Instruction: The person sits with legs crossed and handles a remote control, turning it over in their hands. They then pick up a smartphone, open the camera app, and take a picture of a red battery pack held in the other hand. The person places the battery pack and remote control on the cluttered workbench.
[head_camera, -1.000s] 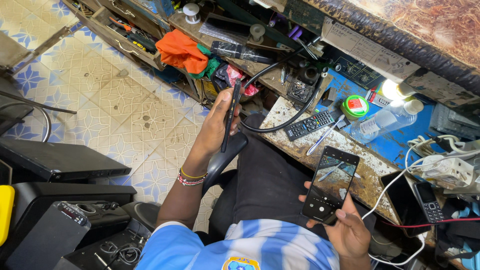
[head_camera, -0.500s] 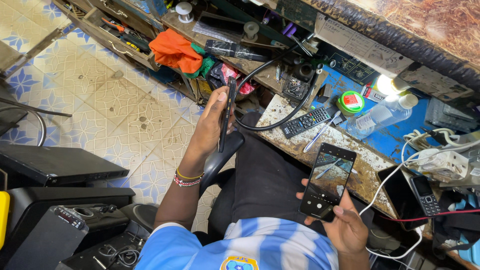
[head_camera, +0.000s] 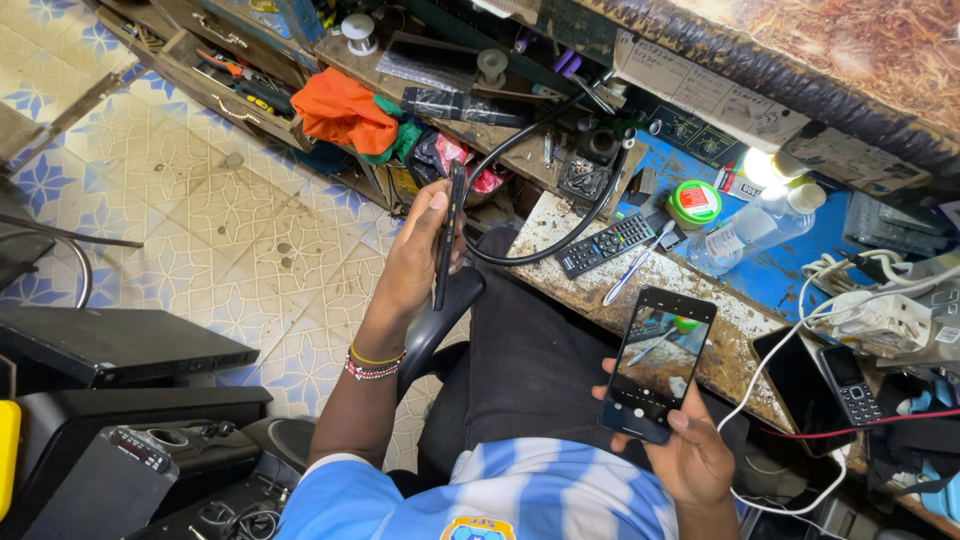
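My left hand (head_camera: 415, 260) is clamped on a thin dark phone (head_camera: 447, 235) held edge-on over my lap, with open tiled floor (head_camera: 200, 200) to its left. My right hand (head_camera: 690, 455) grips a second, glossy black phone (head_camera: 660, 362) flat, screen lit, just near of the bench (head_camera: 720, 320) edge, hands well apart. On the rough stained bench, far of that phone: one remote (head_camera: 606, 244), one green-lidded tin (head_camera: 694, 203), one clear bottle (head_camera: 755, 225); little free room there.

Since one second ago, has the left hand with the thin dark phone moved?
Yes. The left hand has lifted the thin dark phone up toward the orange cloth.
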